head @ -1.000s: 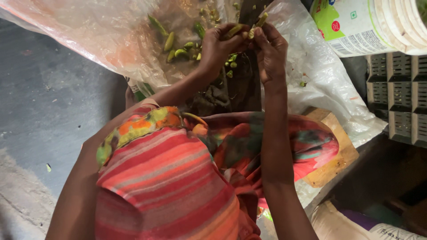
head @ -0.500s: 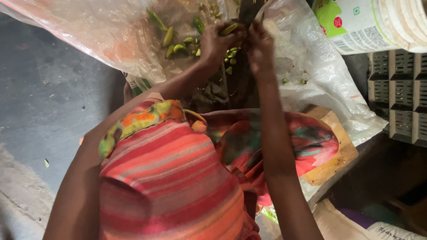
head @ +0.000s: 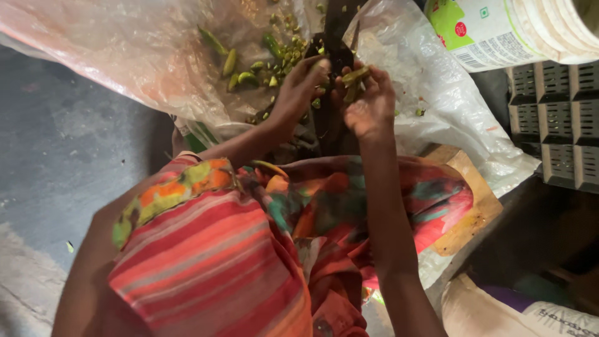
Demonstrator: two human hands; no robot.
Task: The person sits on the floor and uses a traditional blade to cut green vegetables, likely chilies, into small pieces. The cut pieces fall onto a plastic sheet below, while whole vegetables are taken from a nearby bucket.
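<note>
Above the plastic sheet (head: 437,93), right hand (head: 368,106) is gripping a slim green pod (head: 354,76) lying sideways; left hand (head: 299,87) is pinching its end.

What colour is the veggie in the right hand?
Green: the vegetable pieces in the right hand, seen from the head view.

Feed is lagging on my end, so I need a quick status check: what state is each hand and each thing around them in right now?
left hand: fingers curled, reaching into the cut pieces by the blade
right hand: closed on green pods
green pods: bunched, held up against the blade
dark upright blade: standing between both hands
cut green pieces: scattered loose on the sheet
plastic sheet: spread out, crumpled
white bucket: lying tilted
</note>
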